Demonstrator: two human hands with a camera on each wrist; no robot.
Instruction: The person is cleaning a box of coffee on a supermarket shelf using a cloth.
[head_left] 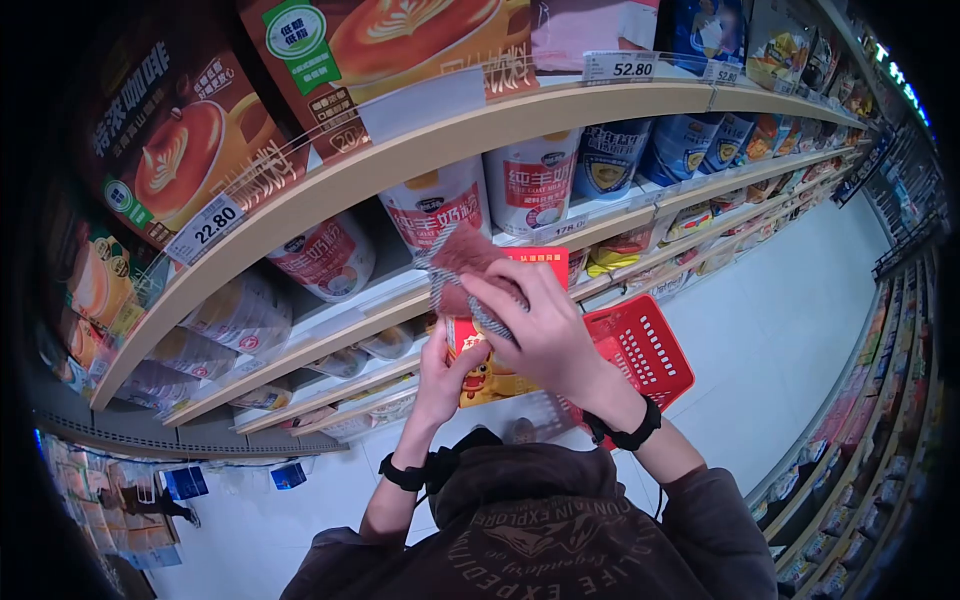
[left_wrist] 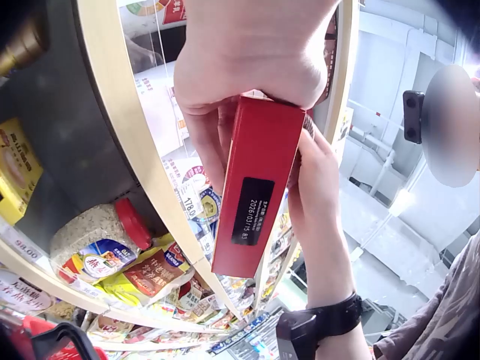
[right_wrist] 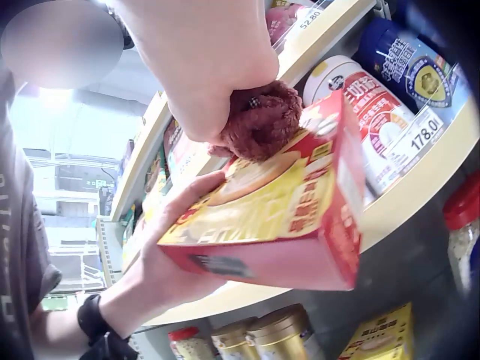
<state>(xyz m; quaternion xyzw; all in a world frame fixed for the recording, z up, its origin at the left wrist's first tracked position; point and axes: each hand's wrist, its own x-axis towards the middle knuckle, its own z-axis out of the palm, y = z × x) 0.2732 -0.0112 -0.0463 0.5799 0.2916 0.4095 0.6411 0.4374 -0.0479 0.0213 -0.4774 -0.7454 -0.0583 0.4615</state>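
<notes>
My left hand [head_left: 440,378] grips a red and yellow carton [head_left: 488,388] from the side, thumb over its front. With bunched fingers, my right hand [head_left: 545,325] holds a reddish-brown plush cloth [head_left: 462,262] that has a grey striped edge. In the right wrist view the wadded cloth [right_wrist: 262,124] lies against the carton's printed face [right_wrist: 255,202]. A narrow red side of the carton [left_wrist: 270,150], bearing a black date label [left_wrist: 253,211], faces the left wrist camera. Part of the carton's front is hidden behind the right hand and cloth.
Curved store shelves stand in front, with goat milk powder tins [head_left: 535,185] behind the hands and large coffee boxes [head_left: 170,130] above left. A red shopping basket [head_left: 650,350] sits low at the right, beside the white floor [head_left: 760,290]. More shelves [head_left: 850,460] line the right side.
</notes>
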